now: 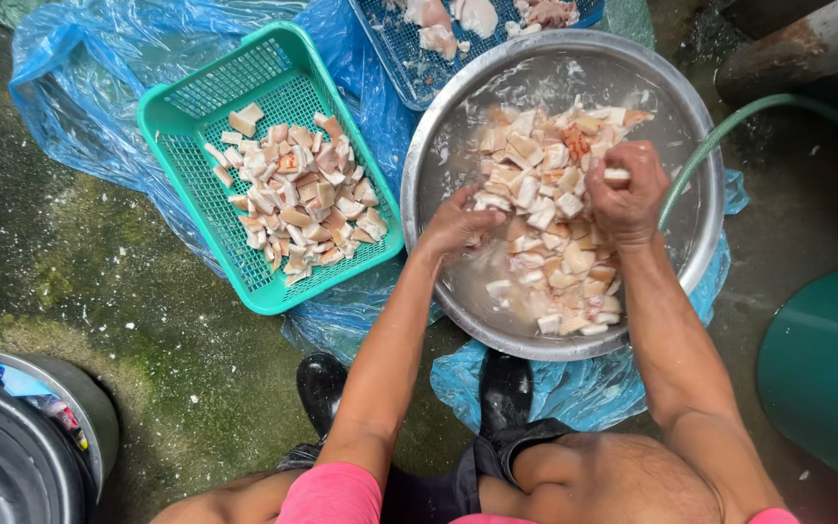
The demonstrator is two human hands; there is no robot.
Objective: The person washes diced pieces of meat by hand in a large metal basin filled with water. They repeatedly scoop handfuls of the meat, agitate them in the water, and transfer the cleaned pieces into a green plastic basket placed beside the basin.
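Head view, so you're squatting on a wet concrete floor [99, 291], dark and blotchy with green mossy patches and white specks all over. A crumpled blue plastic sheet [70, 87] is spread under most of the gear.

Right in front of you sits a big round metal basin [700, 165] holding cloudy water and a heap of pale cut meat chunks [545, 233]. Your left hand [458, 225] is down in the pile at the basin's near-left side, fingers curled loosely around some pieces. Your right hand [626, 194] is over the middle-right of the pile, fist clenched on 1 whitish chunk that sticks out by the thumb.

Left of the basin, just beside its rim, there's a green plastic mesh basket [172, 107] about half full of more chunks. Another blue mesh tray [390, 49] with bigger pieces pokes in at the top edge, touching the basin's far side. A green hose [729, 126] runs over the basin's right rim.

Room-wise: a teal tub [826, 369] crowds your right, a dark bucket [12, 456] sits at the bottom left, and your 2 black boots [506, 388] are tucked against the basin's near edge. The only bare floor is that stretch on the left.
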